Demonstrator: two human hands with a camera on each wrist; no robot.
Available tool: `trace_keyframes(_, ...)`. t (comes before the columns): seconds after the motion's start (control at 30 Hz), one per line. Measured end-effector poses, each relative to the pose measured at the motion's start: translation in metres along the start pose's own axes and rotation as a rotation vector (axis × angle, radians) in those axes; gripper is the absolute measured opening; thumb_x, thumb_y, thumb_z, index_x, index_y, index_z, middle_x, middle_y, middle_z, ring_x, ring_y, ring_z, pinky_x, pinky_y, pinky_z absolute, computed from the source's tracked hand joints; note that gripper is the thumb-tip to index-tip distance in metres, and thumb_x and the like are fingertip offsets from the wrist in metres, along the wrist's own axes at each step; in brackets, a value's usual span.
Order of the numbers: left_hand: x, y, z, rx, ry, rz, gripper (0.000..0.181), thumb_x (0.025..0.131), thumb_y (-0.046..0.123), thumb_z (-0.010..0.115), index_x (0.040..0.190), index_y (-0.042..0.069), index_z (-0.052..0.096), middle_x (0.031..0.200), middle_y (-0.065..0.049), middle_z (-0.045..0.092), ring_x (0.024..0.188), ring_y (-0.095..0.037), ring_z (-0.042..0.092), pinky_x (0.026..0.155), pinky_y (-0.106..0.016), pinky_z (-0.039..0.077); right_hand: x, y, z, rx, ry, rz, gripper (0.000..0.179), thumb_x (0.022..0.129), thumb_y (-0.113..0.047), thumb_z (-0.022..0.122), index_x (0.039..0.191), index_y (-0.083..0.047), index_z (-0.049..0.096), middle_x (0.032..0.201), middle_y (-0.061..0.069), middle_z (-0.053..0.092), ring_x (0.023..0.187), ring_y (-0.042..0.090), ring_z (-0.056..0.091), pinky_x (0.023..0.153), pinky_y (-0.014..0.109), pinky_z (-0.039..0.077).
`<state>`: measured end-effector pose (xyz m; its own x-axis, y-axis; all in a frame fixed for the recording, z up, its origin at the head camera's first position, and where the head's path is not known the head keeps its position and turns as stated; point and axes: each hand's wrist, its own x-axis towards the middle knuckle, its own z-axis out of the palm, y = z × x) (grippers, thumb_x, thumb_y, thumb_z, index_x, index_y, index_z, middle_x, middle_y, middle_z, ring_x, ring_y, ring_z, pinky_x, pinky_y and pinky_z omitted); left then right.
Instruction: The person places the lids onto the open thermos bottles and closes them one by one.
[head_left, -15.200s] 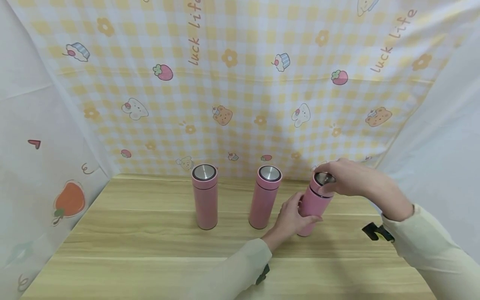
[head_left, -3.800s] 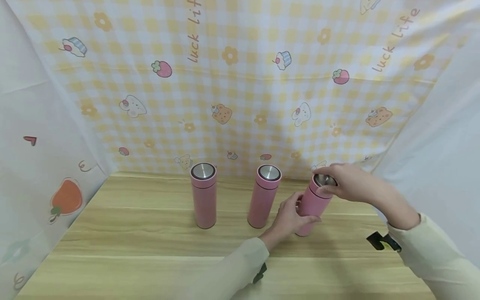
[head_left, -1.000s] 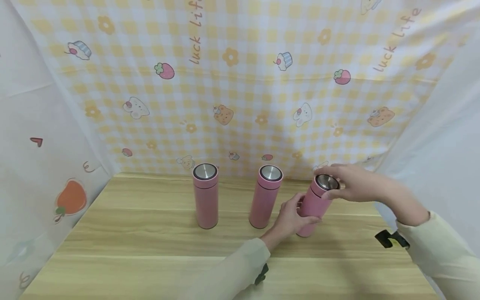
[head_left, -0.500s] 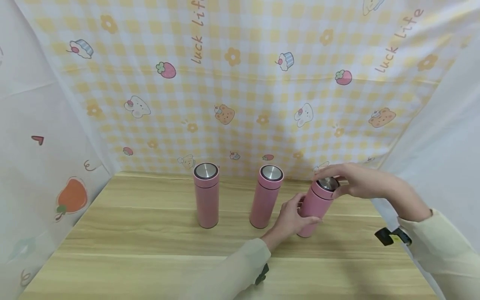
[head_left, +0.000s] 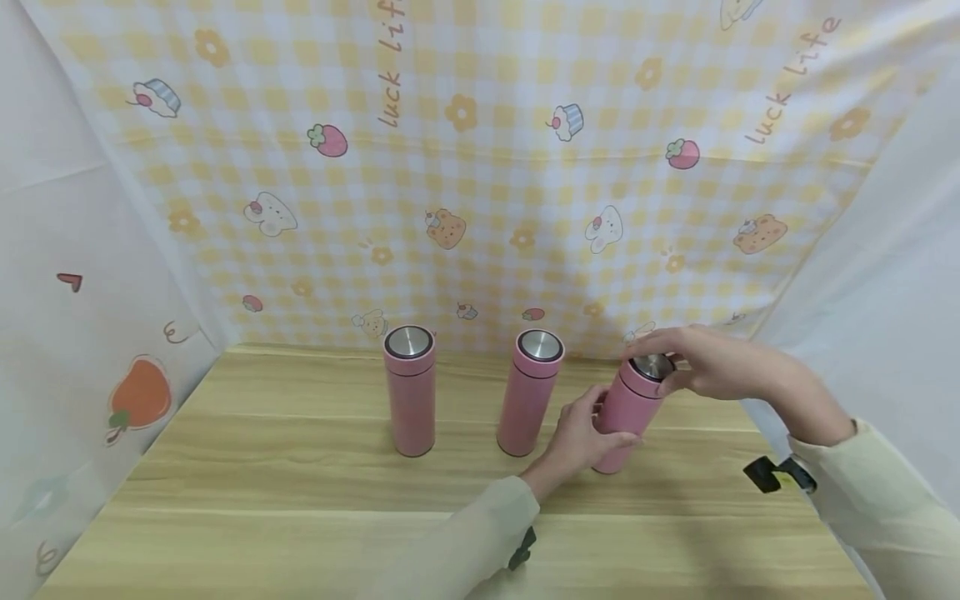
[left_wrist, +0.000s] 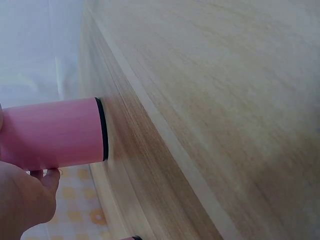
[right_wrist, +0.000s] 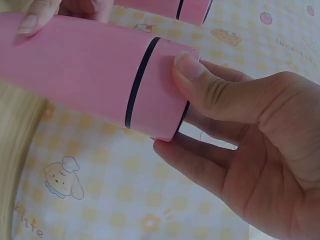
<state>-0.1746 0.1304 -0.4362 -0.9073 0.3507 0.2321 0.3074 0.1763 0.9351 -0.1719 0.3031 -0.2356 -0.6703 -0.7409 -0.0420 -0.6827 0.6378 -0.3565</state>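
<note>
Rightmost of three alike pink thermoses, one thermos (head_left: pixel 627 410) stands on the wooden table and leans slightly right in the head view. My left hand (head_left: pixel 579 440) grips its body, thumb in front and fingers behind. My right hand (head_left: pixel 708 365) pinches its pink lid (right_wrist: pixel 159 87), which has a steel disc on top. In the right wrist view the thumb (right_wrist: pixel 192 70) presses the lid's side, with fingers round the far side. A dark ring (right_wrist: pixel 140 82) runs between lid and body. The base (left_wrist: pixel 102 129) meets the tabletop in the left wrist view.
A middle thermos (head_left: pixel 527 408) stands just left of my left hand. Farther left is another thermos (head_left: pixel 411 408); both are upright with lids on. A checked cloth (head_left: pixel 480 183) hangs behind the table (head_left: pixel 285 475), with white cloth (head_left: pixel 877 250) along the right side.
My right hand has shifted a little round the lid, its thumb now farther right on the rim than a second ago. The left hand and all three thermoses have stayed in place.
</note>
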Motion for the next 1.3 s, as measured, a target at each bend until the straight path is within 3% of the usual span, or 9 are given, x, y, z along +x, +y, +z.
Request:
trace_keyframes(0.23,0.000,-0.001,0.001,0.008,0.006,0.007,0.066,0.078,0.030,0.092,0.134,0.025,0.057,0.123,0.010,0.064,0.106,-0.005,0.061,0.089,-0.023,0.053,0.001,-0.002,0.004,-0.031,0.023,0.003,0.059,0.084,0.011,0.077,0.137,-0.012,0.064,0.133,0.008,0.063,0.106,0.018,0.064,0.079,0.036,0.059)
trace_keyframes(0.37,-0.001,0.000,0.001,0.007,0.012,0.006,0.066,0.077,0.029,0.092,0.134,0.025,0.058,0.122,0.010,0.064,0.106,-0.005,0.062,0.089,-0.024,0.053,0.001,-0.002,0.006,-0.070,0.053,0.007,0.051,0.086,0.003,0.078,0.134,-0.010,0.066,0.126,0.007,0.065,0.090,0.012,0.061,0.068,0.031,0.056)
trace_keyframes(0.57,-0.001,-0.001,0.001,0.007,0.016,0.001,0.068,0.077,0.029,0.093,0.135,0.026,0.058,0.121,0.011,0.064,0.104,-0.005,0.062,0.088,-0.024,0.053,0.003,-0.004,0.009,-0.171,0.095,0.068,0.045,0.087,-0.011,0.082,0.130,-0.008,0.069,0.106,0.001,0.064,0.073,0.009,0.051,0.060,0.028,0.048)
trace_keyframes(0.8,-0.001,-0.001,0.002,0.003,0.015,-0.004,0.066,0.077,0.032,0.092,0.133,0.026,0.058,0.121,0.011,0.064,0.103,-0.006,0.063,0.087,-0.024,0.054,0.004,-0.010,0.014,-0.258,0.125,0.114,0.045,0.087,-0.019,0.083,0.128,-0.005,0.068,0.080,-0.005,0.050,0.062,0.008,0.043,0.055,0.028,0.042)
trace_keyframes(0.97,-0.001,-0.002,0.001,-0.002,0.007,-0.010,0.065,0.078,0.031,0.092,0.133,0.026,0.058,0.123,0.010,0.064,0.106,-0.007,0.062,0.088,-0.024,0.053,0.003,-0.007,0.016,-0.280,0.146,0.099,0.047,0.089,-0.025,0.081,0.128,-0.004,0.067,0.083,-0.004,0.053,0.064,0.007,0.045,0.055,0.029,0.044)
trace_keyframes(1.1,0.000,-0.003,0.000,0.007,0.006,-0.014,0.067,0.078,0.030,0.092,0.135,0.025,0.057,0.125,0.009,0.063,0.108,-0.008,0.062,0.089,-0.024,0.053,0.000,-0.001,0.014,-0.231,0.135,0.074,0.051,0.090,-0.030,0.080,0.132,-0.005,0.065,0.091,-0.004,0.057,0.069,0.006,0.049,0.058,0.028,0.046)
trace_keyframes(1.17,0.000,-0.003,0.001,0.014,0.003,-0.013,0.068,0.078,0.031,0.092,0.136,0.025,0.057,0.126,0.008,0.063,0.109,-0.007,0.062,0.089,-0.024,0.053,-0.003,0.002,0.011,-0.180,0.113,0.062,0.054,0.090,-0.030,0.079,0.135,-0.005,0.063,0.101,-0.001,0.061,0.077,0.009,0.055,0.062,0.029,0.050)
trace_keyframes(1.3,0.001,-0.002,0.001,0.031,0.002,-0.004,0.069,0.077,0.032,0.092,0.137,0.025,0.056,0.127,0.008,0.063,0.109,-0.007,0.062,0.089,-0.023,0.053,-0.007,0.004,0.002,-0.083,0.055,0.003,0.058,0.088,-0.020,0.082,0.141,-0.009,0.060,0.129,0.007,0.062,0.111,0.024,0.061,0.085,0.043,0.057)
